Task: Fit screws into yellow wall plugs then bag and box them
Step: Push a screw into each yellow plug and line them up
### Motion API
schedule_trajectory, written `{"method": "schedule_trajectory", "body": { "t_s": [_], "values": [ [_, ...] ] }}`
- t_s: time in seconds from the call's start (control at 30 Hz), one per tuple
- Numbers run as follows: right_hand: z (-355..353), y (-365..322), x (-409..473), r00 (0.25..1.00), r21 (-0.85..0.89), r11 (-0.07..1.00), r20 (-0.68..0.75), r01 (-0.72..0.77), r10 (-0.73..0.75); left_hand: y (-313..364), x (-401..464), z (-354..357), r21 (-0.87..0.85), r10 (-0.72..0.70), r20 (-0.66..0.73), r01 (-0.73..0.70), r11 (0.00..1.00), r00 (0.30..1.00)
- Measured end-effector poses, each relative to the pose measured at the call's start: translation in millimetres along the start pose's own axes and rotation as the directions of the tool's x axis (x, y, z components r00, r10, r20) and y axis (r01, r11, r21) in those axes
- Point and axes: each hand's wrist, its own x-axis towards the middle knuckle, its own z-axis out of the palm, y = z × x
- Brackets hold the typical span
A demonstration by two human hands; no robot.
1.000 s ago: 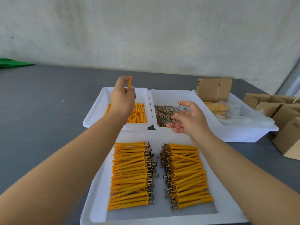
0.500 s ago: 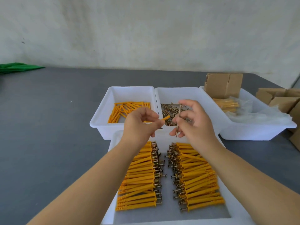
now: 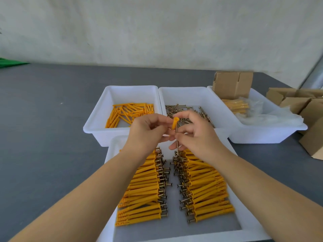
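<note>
Your left hand (image 3: pixel 148 131) pinches the yellow plug (image 3: pixel 174 123), right hand (image 3: pixel 194 135) pinches the screw (image 3: pixel 177 142), both above the tray of finished ones (image 3: pixel 111 151). If the tip misses the opening, it'll probably slip and drop.

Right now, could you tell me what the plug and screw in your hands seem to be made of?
Plug: apparently plastic, an even, matt orange-yellow. Screw: likely metal, a thin dull brown-grey shaft. Blur hides finer finish.
</note>
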Motion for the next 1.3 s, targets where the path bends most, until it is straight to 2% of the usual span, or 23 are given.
{"method": "schedule_trajectory", "body": {
  "t_s": [0.1, 0.23, 0.3, 0.4, 0.47, 0.53, 0.73, 0.93, 1.03, 1.13, 1.3],
  "values": [
    [1, 1, 0, 1.0, 0.014, 1.0, 0.008, -0.011, 0.011, -1, -1, 1, 0.092, 0.04, 0.038, -0.043, 0.995, 0.998],
    [5, 0, -3, 0.999, -0.018, 1.0, 0.038, 0.014, -0.013, -1, 0, 2, 0.234, 0.164, 0.025, -0.165, 0.958, 0.986],
    [3, -2, -1, 0.994, -0.08, 0.996, -0.098, 0.047, -0.055, 0, 1, 2, 0.245, 0.167, 0.013, -0.165, 0.956, 0.986],
    [-7, -7, 2, 0.924, -0.17, 0.98, -0.347, 0.105, -0.16, 0, -1, 3, 0.172, 0.02, 0.125, -0.042, 0.984, 0.992],
    [-12, -9, 0, 0.879, -0.122, 0.981, -0.439, 0.147, -0.187, 0, -5, 6, 0.132, -0.062, 0.208, 0.035, 0.991, 0.976],
    [-13, -8, -1, 0.864, -0.078, 0.983, -0.469, 0.168, -0.185, -2, -6, 8, 0.111, -0.071, 0.227, 0.047, 0.993, 0.971],
    [-9, -7, 0, 0.897, -0.07, 0.983, -0.4, 0.172, -0.186, -6, -4, 5, -0.053, -0.151, 0.239, 0.168, 0.984, 0.959],
    [-12, -5, 1, 0.899, 0.001, 0.985, -0.409, 0.17, -0.155, -6, -3, 4, -0.101, -0.119, 0.279, 0.152, 0.983, 0.953],
    [-9, -4, 0, 0.921, -0.019, 0.974, -0.321, 0.226, -0.22, -4, -1, 2, -0.174, -0.083, 0.231, 0.125, 0.977, 0.969],
    [-9, -4, -1, 0.914, -0.128, 0.945, -0.244, 0.3, -0.323, -2, 0, -1, -0.208, -0.058, 0.212, 0.103, 0.973, 0.976],
    [-15, -3, -1, 0.933, -0.211, 0.919, -0.061, 0.335, -0.354, 0, 1, -7, -0.093, -0.035, 0.259, 0.061, 0.994, 0.965]
  ]
}}
